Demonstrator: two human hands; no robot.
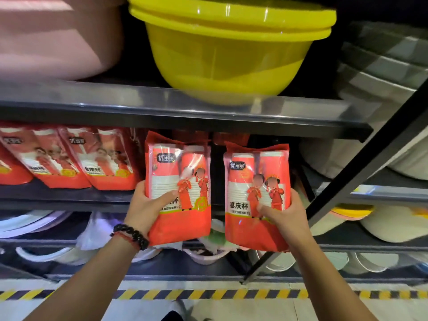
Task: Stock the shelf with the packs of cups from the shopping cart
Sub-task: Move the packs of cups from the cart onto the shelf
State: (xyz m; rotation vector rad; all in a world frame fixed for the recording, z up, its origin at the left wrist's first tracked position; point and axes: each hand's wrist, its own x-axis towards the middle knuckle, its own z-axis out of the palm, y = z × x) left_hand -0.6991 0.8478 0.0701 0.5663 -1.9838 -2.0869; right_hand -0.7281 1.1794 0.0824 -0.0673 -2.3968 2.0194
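Note:
I hold two red packs of cups upright in front of the middle shelf (69, 196). My left hand (148, 205) grips the left pack (179, 179) at its lower left side, thumb across the front. My right hand (284, 210) grips the right pack (257, 181) at its lower right corner. Both packs have their tops level with the shelf opening. Several more red packs (76, 158) lean in a row on that shelf to the left. The shopping cart is out of view.
Stacked yellow basins (229, 47) and a pink tub (51, 35) sit on the shelf above. White plates and bowls (41, 223) fill the lower shelves. A black diagonal frame bar (361, 179) runs at the right. Striped floor tape (208, 294) marks the shelf's foot.

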